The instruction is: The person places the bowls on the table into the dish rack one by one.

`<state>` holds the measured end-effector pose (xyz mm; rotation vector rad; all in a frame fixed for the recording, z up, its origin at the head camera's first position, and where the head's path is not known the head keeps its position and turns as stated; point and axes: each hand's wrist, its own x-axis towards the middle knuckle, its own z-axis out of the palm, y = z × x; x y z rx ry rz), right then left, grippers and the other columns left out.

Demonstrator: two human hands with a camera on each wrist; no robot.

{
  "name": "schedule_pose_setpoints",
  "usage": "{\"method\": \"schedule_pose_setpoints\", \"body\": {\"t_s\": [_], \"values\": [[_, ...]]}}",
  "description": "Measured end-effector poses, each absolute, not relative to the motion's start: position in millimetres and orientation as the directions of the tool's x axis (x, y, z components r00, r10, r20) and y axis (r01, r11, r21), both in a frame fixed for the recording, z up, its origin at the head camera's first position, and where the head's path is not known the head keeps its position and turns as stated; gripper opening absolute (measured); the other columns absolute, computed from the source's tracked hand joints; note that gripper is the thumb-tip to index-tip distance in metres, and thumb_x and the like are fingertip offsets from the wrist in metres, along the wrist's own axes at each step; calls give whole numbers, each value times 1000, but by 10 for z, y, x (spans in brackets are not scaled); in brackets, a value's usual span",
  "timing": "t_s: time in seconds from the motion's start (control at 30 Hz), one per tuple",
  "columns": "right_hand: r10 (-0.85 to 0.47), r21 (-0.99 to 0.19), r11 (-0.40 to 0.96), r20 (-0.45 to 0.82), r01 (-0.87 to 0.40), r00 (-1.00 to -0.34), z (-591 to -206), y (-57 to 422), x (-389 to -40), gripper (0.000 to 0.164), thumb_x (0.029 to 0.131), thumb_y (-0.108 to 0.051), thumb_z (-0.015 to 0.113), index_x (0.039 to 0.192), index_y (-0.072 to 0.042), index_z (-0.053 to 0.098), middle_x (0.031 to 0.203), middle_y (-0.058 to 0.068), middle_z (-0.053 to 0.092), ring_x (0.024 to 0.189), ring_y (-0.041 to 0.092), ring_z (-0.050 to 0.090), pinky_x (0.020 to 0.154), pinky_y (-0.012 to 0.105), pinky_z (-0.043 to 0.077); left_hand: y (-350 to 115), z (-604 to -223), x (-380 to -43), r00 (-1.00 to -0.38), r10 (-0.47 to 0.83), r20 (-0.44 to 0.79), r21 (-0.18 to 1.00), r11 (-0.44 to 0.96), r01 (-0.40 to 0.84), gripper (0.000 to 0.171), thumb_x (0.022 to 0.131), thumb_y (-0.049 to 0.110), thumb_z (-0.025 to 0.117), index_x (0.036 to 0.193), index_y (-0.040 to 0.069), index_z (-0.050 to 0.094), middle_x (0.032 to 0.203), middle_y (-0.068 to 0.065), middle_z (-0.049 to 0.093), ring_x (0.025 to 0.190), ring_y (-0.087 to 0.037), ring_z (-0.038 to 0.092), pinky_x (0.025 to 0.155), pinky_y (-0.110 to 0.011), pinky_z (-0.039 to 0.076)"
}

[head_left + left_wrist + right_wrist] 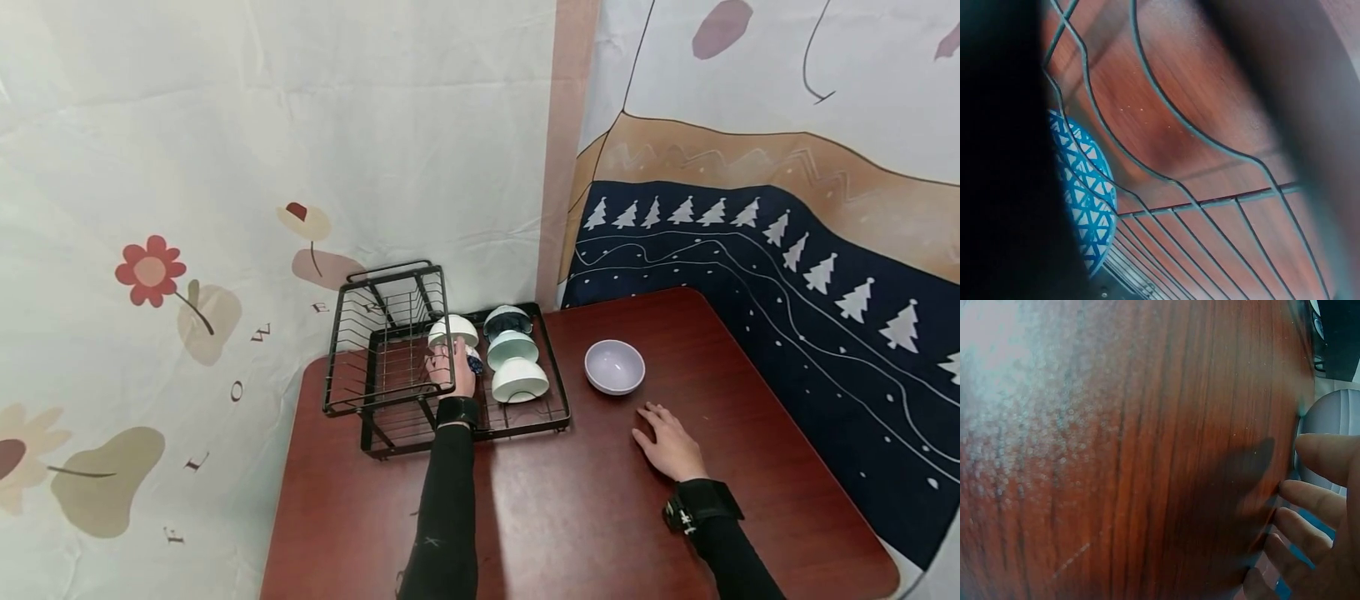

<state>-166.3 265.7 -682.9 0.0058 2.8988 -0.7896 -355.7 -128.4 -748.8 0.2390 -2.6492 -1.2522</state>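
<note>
In the head view my left hand [455,371] reaches into the black wire dish rack [555,408]. Its fingers grip a blue-and-white patterned bowl [475,363], mostly covered by the hand. The bowl's triangle pattern [1088,197] shows behind the wires in the left wrist view, where that hand is hidden in darkness. A white bowl [454,328] stands just behind the fingers. My right hand [671,443] rests on the table with fingers spread and holds nothing. A lavender bowl [615,367] sits upright, just beyond its fingertips and apart from them.
To the right in the rack, a dark patterned bowl [507,319], a pale green bowl [512,350] and a cream bowl [519,381] lean in a row. The rack's raised wire basket [390,342] overhangs its left side. Fabric-covered walls border the reddish-brown table [585,517].
</note>
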Motion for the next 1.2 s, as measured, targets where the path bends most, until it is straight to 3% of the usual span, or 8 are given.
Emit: {"method": "schedule_pose_setpoints", "body": {"t_s": [0.1,0.2,0.27,0.43,0.5,0.67,0.83,1.2], "values": [[-33,-510,860,-122,35,-992,-6825,2651,-1649,56,108,-24,65,154,8,56,167,35,45,157,57,37,118,79,43,-1300,-7463,-3541,-967,-171,191,527,849,-46,67,110,-2,49,173,17,38,153,-17,67,119,-31,75,85,-35,64],[-32,-515,857,-114,32,-993,-6819,2645,-1640,56,108,-24,65,154,8,56,167,35,45,157,57,38,118,79,43,-1269,-7243,-3432,-970,-135,203,429,902,-36,80,100,-5,57,174,15,34,159,-15,62,127,-32,71,97,-40,64],[-33,-512,858,-109,28,-993,-6815,2646,-1637,56,108,-23,66,154,8,56,167,35,45,157,57,38,118,79,44,-1203,-6907,-3275,-973,-123,196,422,906,-29,82,95,-6,61,171,9,36,162,-18,59,129,-35,71,99,-43,65],[-30,-503,864,-109,30,-994,-6807,2656,-1635,56,108,-23,66,154,8,56,167,35,45,158,57,38,117,79,44,-1036,-6195,-2942,-977,-131,170,450,892,-41,70,95,-6,69,161,2,48,126,-26,77,103,-44,75,85,-53,64],[-28,-502,864,-113,32,-993,-6811,2658,-1634,56,108,-23,66,154,8,56,167,35,45,158,57,37,117,79,44,-1023,-6170,-2940,-968,-140,209,387,921,-49,67,96,-2,70,160,5,51,122,-24,79,109,-44,75,94,-55,62],[-29,-507,861,-119,35,-992,-6816,2647,-1639,56,108,-22,66,155,7,56,168,35,44,158,57,37,117,79,44,-1011,-6100,-2918,-937,-146,318,257,964,-64,56,97,5,73,151,7,60,145,-18,71,137,-47,65,115,-62,54],[-30,-509,860,-119,35,-992,-6822,2622,-1656,57,108,-23,65,155,7,55,168,35,43,158,57,36,118,79,43,-959,-6017,-2870,-927,-84,365,301,953,33,52,99,3,69,150,2,60,151,-21,64,143,-43,60,113,-63,54],[-27,-512,859,-103,30,-994,-6811,2619,-1629,57,107,-21,67,155,7,56,168,35,43,157,58,37,115,81,44,-768,-5807,-2248,-880,275,388,113,933,341,65,99,17,74,160,11,56,163,-9,62,153,-30,57,131,-50,44]]}}
